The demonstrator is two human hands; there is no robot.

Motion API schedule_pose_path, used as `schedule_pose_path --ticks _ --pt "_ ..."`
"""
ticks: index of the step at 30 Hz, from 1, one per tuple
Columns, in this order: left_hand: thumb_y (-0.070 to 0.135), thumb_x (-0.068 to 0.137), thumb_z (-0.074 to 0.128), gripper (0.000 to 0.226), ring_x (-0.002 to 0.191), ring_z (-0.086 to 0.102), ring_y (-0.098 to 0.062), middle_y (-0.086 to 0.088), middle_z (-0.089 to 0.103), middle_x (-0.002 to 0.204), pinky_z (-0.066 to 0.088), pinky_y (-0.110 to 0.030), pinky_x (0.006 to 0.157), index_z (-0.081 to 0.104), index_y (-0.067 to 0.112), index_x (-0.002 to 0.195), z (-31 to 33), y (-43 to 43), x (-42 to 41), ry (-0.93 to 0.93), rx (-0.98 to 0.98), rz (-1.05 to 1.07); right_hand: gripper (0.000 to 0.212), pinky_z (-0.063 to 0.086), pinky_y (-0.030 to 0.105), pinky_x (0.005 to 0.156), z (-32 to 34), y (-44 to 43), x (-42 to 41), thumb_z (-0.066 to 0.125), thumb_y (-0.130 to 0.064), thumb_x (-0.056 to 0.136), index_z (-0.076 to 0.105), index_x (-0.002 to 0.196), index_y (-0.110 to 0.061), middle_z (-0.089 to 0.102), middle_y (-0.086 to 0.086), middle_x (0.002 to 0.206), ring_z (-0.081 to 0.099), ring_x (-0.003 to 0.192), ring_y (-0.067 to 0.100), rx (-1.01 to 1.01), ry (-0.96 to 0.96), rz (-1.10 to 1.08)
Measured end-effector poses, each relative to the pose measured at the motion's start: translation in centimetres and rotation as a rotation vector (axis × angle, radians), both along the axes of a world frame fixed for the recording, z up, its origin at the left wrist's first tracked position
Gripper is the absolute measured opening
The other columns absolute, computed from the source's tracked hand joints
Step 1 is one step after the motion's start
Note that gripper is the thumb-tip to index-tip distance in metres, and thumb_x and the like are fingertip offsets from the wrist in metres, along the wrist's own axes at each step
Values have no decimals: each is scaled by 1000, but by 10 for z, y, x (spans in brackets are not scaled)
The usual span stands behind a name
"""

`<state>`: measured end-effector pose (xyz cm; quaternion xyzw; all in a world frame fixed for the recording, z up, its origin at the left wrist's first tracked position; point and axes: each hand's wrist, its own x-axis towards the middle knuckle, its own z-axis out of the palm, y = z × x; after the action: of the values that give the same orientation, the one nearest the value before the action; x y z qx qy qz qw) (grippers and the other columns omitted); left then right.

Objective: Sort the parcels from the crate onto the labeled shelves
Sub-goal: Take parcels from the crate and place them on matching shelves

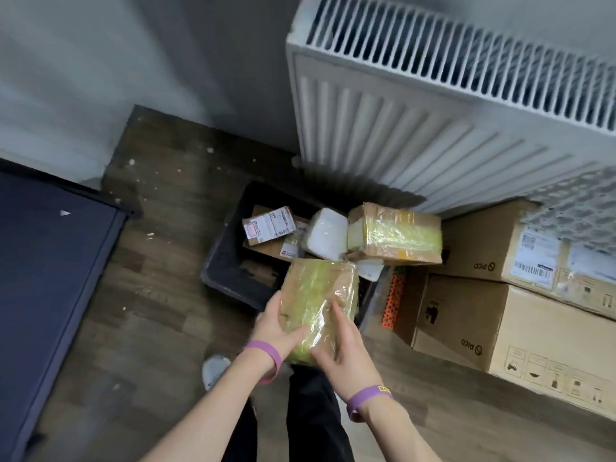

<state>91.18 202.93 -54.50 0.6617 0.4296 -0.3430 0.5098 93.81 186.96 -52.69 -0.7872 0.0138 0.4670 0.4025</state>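
Note:
I hold a cardboard parcel (316, 295) wrapped in yellow-green tape above the near edge of a black crate (223, 258) on the floor. My left hand (278, 323) grips its left side and my right hand (343, 348) grips its right side. Inside the crate lie a flat brown parcel with white labels (268, 226), a white padded parcel (326, 235), and a larger taped cardboard box (395, 233) resting at the crate's right. No labeled shelves show in this view.
A white radiator (433, 111) hangs on the wall behind the crate. Stacked large cardboard boxes (500, 315) stand at the right. A dark blue cabinet (50, 278) fills the left. My legs and a shoe (215, 370) stand on the wooden floor.

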Motion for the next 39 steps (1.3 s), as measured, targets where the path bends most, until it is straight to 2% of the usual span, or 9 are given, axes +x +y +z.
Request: schedule_pose_path --ticks 7,14,19,22,24,26,32,36,39 --pt "39 75 74 92 131 42 -20 -1 38 146 35 -36 110 20 30 150 170 66 2 -155 172 209 91 19 18 110 141 80 36 71 -18 83 15 153 -35 24 -7 153 23 143 9 186 -182 191" --pt "37 81 72 89 133 39 -18 5 35 149 32 -32 109 16 33 150 326 142 -55 -450 383 487 124 22 17 106 286 177 24 87 -15 64 4 150 -45 17 -19 140 22 129 0 411 -393 469" --pt "39 79 74 88 131 40 -15 6 33 148 35 -32 106 19 38 148 414 169 -139 -605 531 666 124 28 34 115 365 231 -35 88 -19 62 5 149 -51 20 -11 151 25 140 17 552 -548 617" --pt "35 79 74 85 115 42 -4 11 34 138 34 -22 94 23 36 146 459 176 -193 -682 640 741 116 25 18 112 400 253 -84 89 -32 64 9 146 -52 26 -13 146 26 135 -6 692 -585 644" --pt "34 78 75 84 105 41 2 15 32 127 32 -18 89 26 37 145 484 181 -229 -722 708 785 107 22 3 105 420 266 -118 83 -44 64 10 143 -49 25 -21 141 21 128 -24 803 -564 658" --pt "36 77 75 85 102 42 4 19 30 121 33 -17 88 24 41 145 504 185 -261 -760 760 809 107 23 1 104 436 277 -148 81 -50 64 12 146 -44 23 -26 142 22 130 -23 880 -520 648" --pt "41 79 71 71 112 40 22 29 39 126 35 -4 89 33 48 139 538 192 -340 -948 857 826 103 37 16 107 467 307 -208 90 -25 65 27 146 -41 36 -19 150 36 135 -7 1057 -347 590" --pt "61 83 55 55 124 47 6 24 52 133 43 -32 106 49 40 134 544 196 -378 -1020 850 933 110 43 49 106 473 321 -226 94 -36 54 34 147 -40 49 -8 145 50 132 19 1148 -131 573" --pt "58 86 49 49 123 50 -3 17 55 132 43 -36 106 52 38 130 546 205 -394 -999 843 1072 115 43 53 104 480 333 -235 96 -35 50 34 147 -39 50 -4 145 51 130 26 1175 -20 625"
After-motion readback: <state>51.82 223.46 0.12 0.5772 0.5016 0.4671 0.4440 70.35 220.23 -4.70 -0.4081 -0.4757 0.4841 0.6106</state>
